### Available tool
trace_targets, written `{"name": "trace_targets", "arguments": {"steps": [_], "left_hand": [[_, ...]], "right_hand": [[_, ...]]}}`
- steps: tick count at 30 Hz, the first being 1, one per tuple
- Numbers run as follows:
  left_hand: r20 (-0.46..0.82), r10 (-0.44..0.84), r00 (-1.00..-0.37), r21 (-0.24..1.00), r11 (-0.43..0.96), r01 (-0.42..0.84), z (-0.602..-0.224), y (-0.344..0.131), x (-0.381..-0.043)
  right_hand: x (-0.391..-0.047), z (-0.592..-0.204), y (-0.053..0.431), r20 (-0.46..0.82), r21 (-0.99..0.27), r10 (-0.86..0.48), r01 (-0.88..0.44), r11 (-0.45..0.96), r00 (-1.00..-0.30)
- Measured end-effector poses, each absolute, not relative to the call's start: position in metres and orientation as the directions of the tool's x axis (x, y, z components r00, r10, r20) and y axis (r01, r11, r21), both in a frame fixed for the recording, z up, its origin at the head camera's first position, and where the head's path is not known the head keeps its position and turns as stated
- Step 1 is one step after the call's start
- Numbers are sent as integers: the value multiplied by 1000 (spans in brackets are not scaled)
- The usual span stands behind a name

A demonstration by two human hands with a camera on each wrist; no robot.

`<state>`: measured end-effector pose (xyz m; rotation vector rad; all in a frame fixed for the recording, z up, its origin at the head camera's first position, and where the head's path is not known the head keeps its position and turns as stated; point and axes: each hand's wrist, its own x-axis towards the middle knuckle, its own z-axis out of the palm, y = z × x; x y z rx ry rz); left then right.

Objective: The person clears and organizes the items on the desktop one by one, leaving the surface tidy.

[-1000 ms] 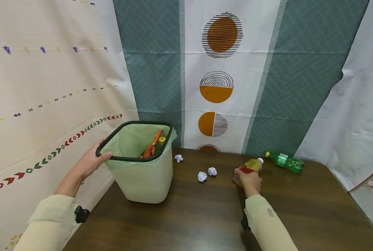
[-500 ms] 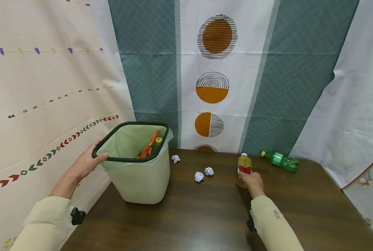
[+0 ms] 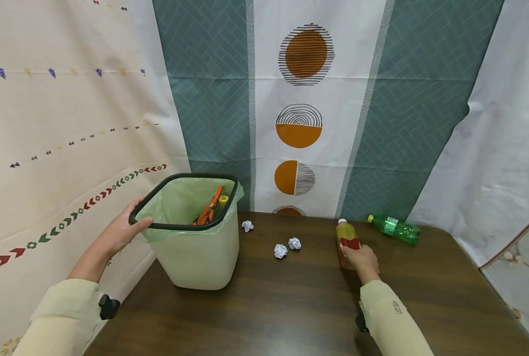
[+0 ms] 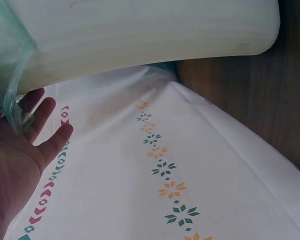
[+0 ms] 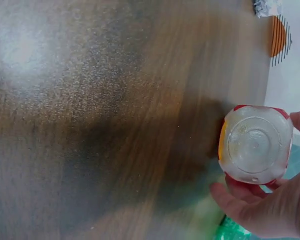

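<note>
Right hand (image 3: 362,261) curled round the yellow bottle (image 3: 348,243), gripping its lower half; from the hand it points toward eleven o'clock, white cap outermost, base facing my wrist camera. Green bottle (image 3: 397,230) lies near, at one to two. Three crumpled paper balls (image 3: 280,251), around nine. Farther, same bearing: bin (image 3: 202,262), rim gripped by my left hand (image 3: 122,230).

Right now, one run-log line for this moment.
left hand: touches bin at rim | right hand: holds red-labelled bottle | in bin: orange item | on table: green bottle on side, three paper balls
</note>
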<state>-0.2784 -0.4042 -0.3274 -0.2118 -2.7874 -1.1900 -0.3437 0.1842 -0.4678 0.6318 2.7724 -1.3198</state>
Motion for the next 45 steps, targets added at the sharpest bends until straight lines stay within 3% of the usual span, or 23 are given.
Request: {"name": "trace_targets", "arguments": {"steps": [17,28,45], "left_hand": [[154,98,-983,717,674,179,-329,-400,-282],[144,80,-986,717,678,160,-325,-400,-282],[132,74,-988,707,692,146,-328,-406,-282]], "right_hand": [[-343,-478,189,-123,-689,376,351,634,-918],[-345,-469,189,-98,-715,412,352,604,-906],[-351,-455,183,39,-786,400,220,578,-916]]}}
